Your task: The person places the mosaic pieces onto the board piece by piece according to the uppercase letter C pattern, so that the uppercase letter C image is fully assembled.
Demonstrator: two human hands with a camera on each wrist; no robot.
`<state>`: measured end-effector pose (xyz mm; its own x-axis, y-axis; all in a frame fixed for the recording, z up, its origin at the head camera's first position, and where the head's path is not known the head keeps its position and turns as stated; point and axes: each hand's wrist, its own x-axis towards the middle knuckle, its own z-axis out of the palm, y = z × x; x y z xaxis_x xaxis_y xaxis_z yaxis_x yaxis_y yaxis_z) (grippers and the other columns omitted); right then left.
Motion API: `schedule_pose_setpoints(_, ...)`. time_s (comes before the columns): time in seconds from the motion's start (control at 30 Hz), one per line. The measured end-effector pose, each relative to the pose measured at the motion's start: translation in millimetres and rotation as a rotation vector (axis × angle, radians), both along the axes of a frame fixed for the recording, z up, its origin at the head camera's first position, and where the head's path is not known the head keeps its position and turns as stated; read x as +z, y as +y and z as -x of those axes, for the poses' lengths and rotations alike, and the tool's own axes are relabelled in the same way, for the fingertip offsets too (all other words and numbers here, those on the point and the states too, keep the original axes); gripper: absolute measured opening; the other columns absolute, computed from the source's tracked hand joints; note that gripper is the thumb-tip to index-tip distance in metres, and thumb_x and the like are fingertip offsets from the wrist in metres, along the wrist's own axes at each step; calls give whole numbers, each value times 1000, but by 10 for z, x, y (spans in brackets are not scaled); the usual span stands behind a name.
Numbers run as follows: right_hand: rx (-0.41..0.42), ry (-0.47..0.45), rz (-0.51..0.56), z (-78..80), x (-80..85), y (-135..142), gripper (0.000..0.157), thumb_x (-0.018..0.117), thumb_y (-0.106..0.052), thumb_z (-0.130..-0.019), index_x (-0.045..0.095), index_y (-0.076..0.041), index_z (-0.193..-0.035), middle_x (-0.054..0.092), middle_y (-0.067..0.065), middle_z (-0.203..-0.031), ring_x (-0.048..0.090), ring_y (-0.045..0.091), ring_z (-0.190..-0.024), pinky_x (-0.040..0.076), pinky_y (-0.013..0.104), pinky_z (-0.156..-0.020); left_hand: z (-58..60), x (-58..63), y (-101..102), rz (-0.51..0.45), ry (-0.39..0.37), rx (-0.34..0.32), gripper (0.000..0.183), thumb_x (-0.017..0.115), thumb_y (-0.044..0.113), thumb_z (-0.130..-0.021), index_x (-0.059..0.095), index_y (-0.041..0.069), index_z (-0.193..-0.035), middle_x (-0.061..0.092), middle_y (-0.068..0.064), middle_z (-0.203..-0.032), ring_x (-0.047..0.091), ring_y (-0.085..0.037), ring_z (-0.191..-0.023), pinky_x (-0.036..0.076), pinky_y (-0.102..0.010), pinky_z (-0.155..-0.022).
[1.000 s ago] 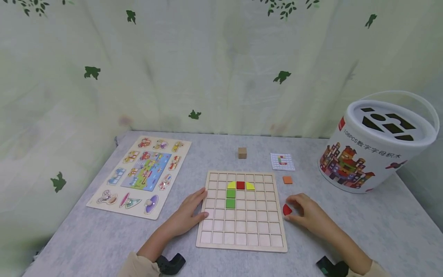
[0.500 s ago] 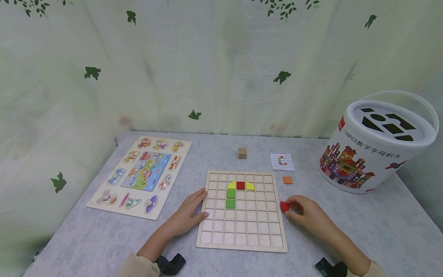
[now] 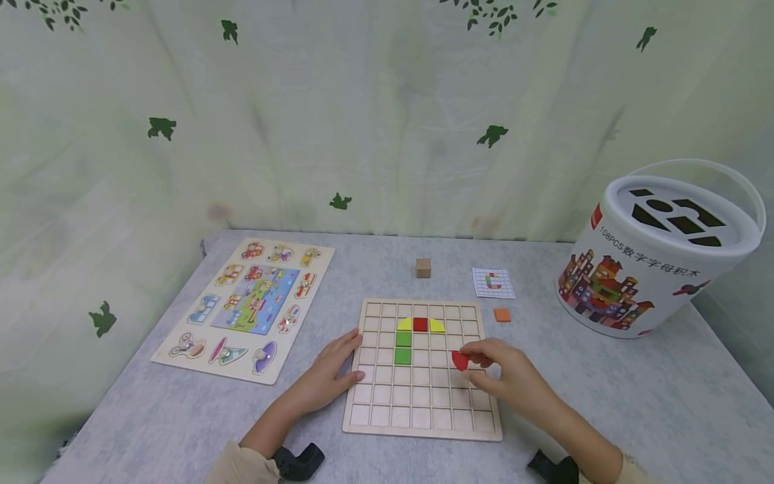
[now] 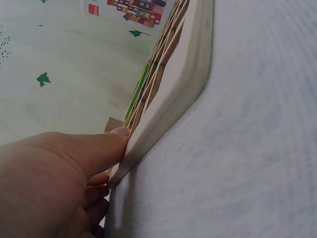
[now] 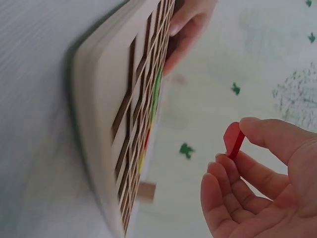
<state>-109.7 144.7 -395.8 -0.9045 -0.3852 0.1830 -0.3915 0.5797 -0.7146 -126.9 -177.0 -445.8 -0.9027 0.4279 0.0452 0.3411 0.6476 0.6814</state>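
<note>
In the head view, a wooden grid board [image 3: 421, 425] lies on the table. Set in its cells are two green squares [image 3: 402, 347], a red square [image 3: 420, 325] and two rounded yellow pieces [image 3: 437, 326]. My left hand [image 3: 329, 368] rests against the board's left edge, fingers extended; in the left wrist view its thumb [image 4: 99, 151] touches the rim. Over the board's right half, my right hand [image 3: 508, 370] pinches a red quarter-circle tile [image 3: 460, 360]. The right wrist view shows that red tile [image 5: 232, 139] between thumb and fingertips, apart from the board.
An orange square [image 3: 502, 314] lies right of the board, below a pattern card [image 3: 493, 283]. A wooden cube [image 3: 423, 267] sits behind the board. At left lies a knob puzzle [image 3: 248, 306]; at right stands a white block bucket [image 3: 653, 262].
My right hand has moved left with the red tile, from beside the board's right edge to above its right half. The left hand has stayed in place.
</note>
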Motion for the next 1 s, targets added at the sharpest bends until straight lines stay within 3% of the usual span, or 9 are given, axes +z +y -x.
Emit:
schedule_pose_setpoints(0.2,130,38,34,2,-62,-271,29,70,-8,-77,62,-11,-105,58,-8,-96,54,16,-81,49,28,-71,-9,-1,3,-1,12,3,65,61,16,-86,27,-1,-140,20,-14,-146,16,-33,-132,18,-52,-101)
schedule_pose_setpoints(0.37,210,-9,36,52,-176,-440,26,68,-9,-80,62,-9,-105,58,-9,-96,55,14,-83,48,25,-71,-10,9,14,-4,9,7,65,61,15,-86,27,-1,-140,20,-15,-146,16,-34,-132,18,-52,-101)
schedule_pose_setpoints(0.6,212,-83,-11,166,-342,-573,26,67,-20,-82,62,-15,-107,56,-12,-97,50,8,-84,44,24,-73,-17,21,25,-3,-19,26,66,61,15,-86,27,1,-140,19,-13,-146,14,-31,-132,18,-51,-102)
schedule_pose_setpoints(1.0,230,-73,-26,232,-430,-640,27,70,-25,-79,64,-14,-103,53,-10,-88,48,8,-77,43,21,-67,-15,21,13,9,-9,14,65,61,16,-86,28,0,-140,19,-12,-146,15,-30,-132,18,-50,-102)
